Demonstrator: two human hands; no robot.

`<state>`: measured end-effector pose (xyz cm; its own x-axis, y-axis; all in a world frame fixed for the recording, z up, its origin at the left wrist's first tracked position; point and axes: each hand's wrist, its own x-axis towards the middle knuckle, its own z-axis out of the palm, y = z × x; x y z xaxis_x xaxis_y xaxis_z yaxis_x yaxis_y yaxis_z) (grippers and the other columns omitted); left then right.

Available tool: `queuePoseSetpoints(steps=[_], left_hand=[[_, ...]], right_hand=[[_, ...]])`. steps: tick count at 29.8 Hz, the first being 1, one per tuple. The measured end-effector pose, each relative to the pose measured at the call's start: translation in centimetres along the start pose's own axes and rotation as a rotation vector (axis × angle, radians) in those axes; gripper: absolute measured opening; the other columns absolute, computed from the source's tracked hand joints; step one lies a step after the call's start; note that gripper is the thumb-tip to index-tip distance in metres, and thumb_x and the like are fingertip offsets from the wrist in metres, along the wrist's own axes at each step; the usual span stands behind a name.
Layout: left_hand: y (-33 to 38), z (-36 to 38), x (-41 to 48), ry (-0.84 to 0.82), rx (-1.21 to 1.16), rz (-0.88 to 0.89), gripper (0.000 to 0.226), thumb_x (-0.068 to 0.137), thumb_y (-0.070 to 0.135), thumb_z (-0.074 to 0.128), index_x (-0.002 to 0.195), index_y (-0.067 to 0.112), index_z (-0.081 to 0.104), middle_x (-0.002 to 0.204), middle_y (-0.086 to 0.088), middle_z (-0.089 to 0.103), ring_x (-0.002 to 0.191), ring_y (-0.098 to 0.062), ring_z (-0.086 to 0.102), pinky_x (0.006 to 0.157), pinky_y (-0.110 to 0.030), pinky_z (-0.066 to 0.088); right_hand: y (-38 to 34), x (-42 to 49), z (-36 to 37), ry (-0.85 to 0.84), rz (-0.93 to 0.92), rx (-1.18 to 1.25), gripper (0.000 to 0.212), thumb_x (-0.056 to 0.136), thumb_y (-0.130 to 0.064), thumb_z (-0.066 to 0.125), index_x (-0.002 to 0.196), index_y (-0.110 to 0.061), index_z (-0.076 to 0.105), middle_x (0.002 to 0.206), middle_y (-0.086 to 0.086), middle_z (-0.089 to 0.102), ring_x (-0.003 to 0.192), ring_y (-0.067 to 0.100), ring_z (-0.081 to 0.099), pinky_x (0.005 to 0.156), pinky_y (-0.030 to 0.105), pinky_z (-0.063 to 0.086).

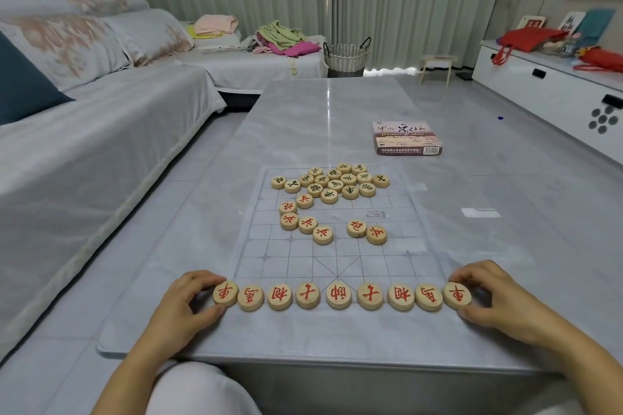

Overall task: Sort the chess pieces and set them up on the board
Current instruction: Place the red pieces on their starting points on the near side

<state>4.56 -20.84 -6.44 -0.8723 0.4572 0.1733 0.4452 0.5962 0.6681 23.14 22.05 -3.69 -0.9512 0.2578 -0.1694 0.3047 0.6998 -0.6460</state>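
Pieces (323,234): pale round wooden discs, characters inked red or black | nine red discs (338,295) lined along near edge of board (381,266) on tabletop (320,111) | black cluster (333,180) heaped at far edge | left grip (188,302) clamped on left end disc (225,293), right grip (488,298) clamped on right end disc (456,295)

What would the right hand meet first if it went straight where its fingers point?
The right hand touches the row's rightmost red piece; pushing on would likely press it against its neighbour.
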Motion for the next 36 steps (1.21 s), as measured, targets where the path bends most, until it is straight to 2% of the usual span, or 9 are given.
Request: queuePoseSetpoints(steps=[6,10,12,14,18,24,26,28,36], left_hand=[[0.1,-0.03,-0.03,-0.005,0.006,0.0,0.057,0.072,0.009,0.076,0.087,0.061,0.058,0.106,0.016,0.055,0.103,-0.007,0.053,0.083,-0.005,0.038],[0.34,0.01,-0.09,-0.007,-0.001,-0.01,0.045,0.073,0.011,0.075,0.092,0.046,0.056,0.108,0.011,0.056,0.105,-0.014,0.054,0.09,-0.022,0.043],[0.31,-0.01,-0.11,-0.001,-0.007,-0.007,0.045,0.071,0.016,0.077,0.089,0.053,0.059,0.108,0.012,0.056,0.104,-0.01,0.054,0.092,-0.024,0.044],[0.2,-0.04,-0.11,0.009,-0.011,0.005,0.056,0.071,0.017,0.078,0.091,0.063,0.055,0.108,0.015,0.056,0.104,-0.007,0.053,0.088,-0.016,0.04],[0.29,-0.01,-0.12,0.007,-0.013,0.004,0.066,0.071,0.016,0.077,0.094,0.07,0.048,0.108,0.016,0.055,0.103,-0.005,0.052,0.085,-0.012,0.037],[0.45,-0.07,-0.23,0.001,-0.023,-0.009,0.051,0.072,0.011,0.077,0.088,0.057,0.059,0.108,0.016,0.054,0.104,-0.005,0.052,0.088,-0.014,0.039],[0.51,-0.05,-0.26,-0.004,-0.016,-0.022,0.048,0.073,0.009,0.075,0.092,0.048,0.056,0.108,0.015,0.054,0.105,-0.01,0.052,0.088,-0.014,0.039],[0.57,-0.03,-0.24,0.0,-0.007,-0.023,0.043,0.073,0.008,0.075,0.093,0.042,0.056,0.108,0.015,0.054,0.105,-0.011,0.052,0.084,-0.01,0.037],[0.65,-0.15,-0.31,-0.022,-0.014,-0.056,0.041,0.074,0.011,0.074,0.095,0.041,0.056,0.109,0.015,0.054,0.106,-0.01,0.051,0.085,-0.014,0.036]], right_hand=[[0.11,-0.01,-0.07,-0.003,-0.012,0.018,0.035,0.076,-0.016,0.072,0.099,-0.036,0.053,0.113,-0.012,0.045,0.104,0.009,0.05,0.086,0.016,0.042],[-0.13,-0.08,-0.16,-0.026,-0.002,0.031,0.041,0.073,-0.023,0.076,0.1,-0.039,0.049,0.115,-0.013,0.044,0.107,0.01,0.049,0.093,0.02,0.04],[-0.57,-0.29,-0.27,-0.024,0.002,0.031,0.058,0.055,-0.053,0.08,0.102,-0.039,0.049,0.114,-0.016,0.043,0.106,0.007,0.049,0.096,0.023,0.042],[-0.35,-0.19,-0.2,0.025,-0.019,0.021,0.089,0.027,-0.088,0.059,0.101,-0.04,0.051,0.111,-0.02,0.043,0.104,0.005,0.05,0.09,0.02,0.041],[0.17,0.12,0.03,0.05,-0.031,0.048,0.099,0.019,-0.096,0.045,0.098,-0.038,0.055,0.112,-0.016,0.046,0.103,0.006,0.05,0.082,0.014,0.041],[-0.24,-0.14,-0.02,0.024,-0.027,0.062,0.089,0.026,-0.089,0.058,0.098,-0.036,0.056,0.109,-0.019,0.045,0.103,0.008,0.051,0.08,0.009,0.043],[-0.35,-0.1,0.08,0.01,-0.007,0.063,0.055,0.054,-0.054,0.08,0.098,-0.034,0.056,0.11,-0.015,0.045,0.106,0.011,0.051,0.081,0.014,0.041],[-0.09,0.06,0.18,0.022,-0.004,0.04,0.035,0.072,-0.027,0.076,0.099,-0.033,0.055,0.112,-0.013,0.045,0.106,0.012,0.051,0.081,0.016,0.041],[-0.13,0.02,0.15,0.013,0.025,0.035,0.035,0.073,-0.024,0.076,0.1,-0.033,0.055,0.111,-0.015,0.045,0.104,0.009,0.05,0.083,0.016,0.039]])
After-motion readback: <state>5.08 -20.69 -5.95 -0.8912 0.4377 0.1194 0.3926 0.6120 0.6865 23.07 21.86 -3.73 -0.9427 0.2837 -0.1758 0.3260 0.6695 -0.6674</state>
